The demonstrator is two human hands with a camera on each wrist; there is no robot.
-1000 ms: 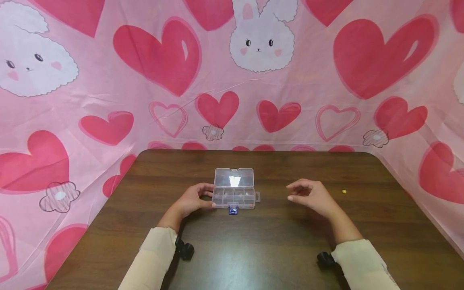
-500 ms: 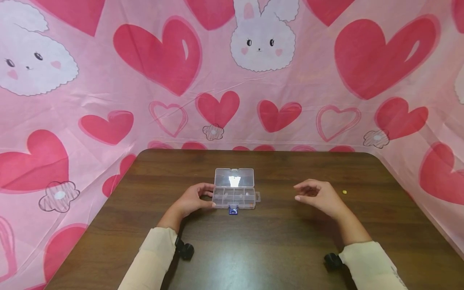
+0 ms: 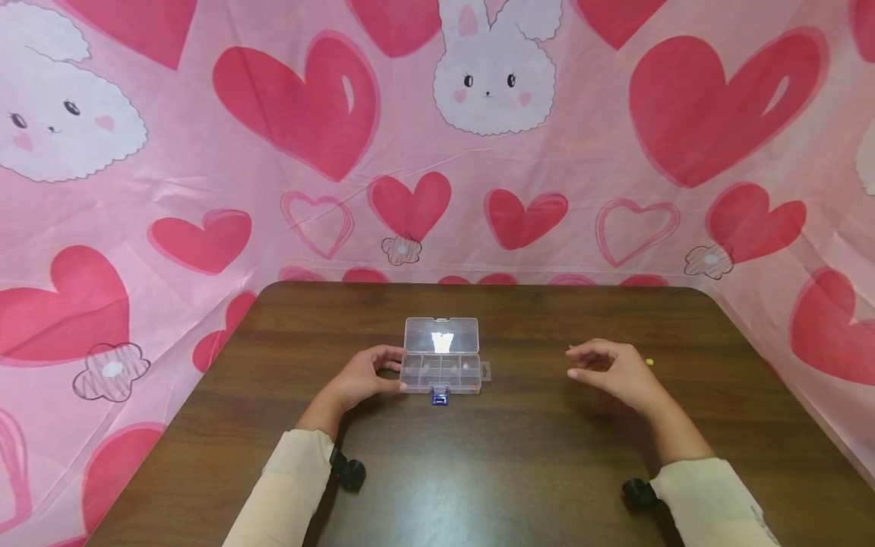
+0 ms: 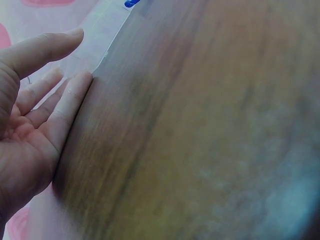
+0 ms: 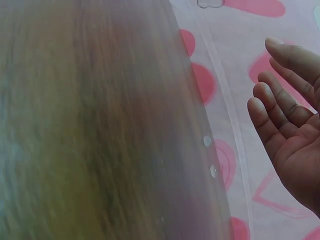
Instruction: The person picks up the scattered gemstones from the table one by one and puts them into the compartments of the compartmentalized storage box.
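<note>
A small clear plastic compartment box [image 3: 440, 372] stands on the wooden table with its lid raised and a blue latch [image 3: 440, 396] at the front. Several small pieces lie in its compartments, too small to identify; one at the front right looks orange. My left hand [image 3: 365, 376] holds the box's left end, thumb at the front corner and fingers toward the back. To the right of the box, my right hand [image 3: 611, 370] hovers above the table, fingers loosely bent and nothing visible between them. Just beyond its knuckles lies a tiny yellow piece [image 3: 650, 362].
The brown wooden table [image 3: 437, 471] reaches back to a pink cloth [image 3: 472, 167] printed with hearts and rabbits, which also hangs along the sides. A clear hanging tab [image 3: 486, 371] sticks out from the box's right side.
My right hand has drifted to the right, away from the box and closer to the yellow piece. The left hand and the box stay where they were.
</note>
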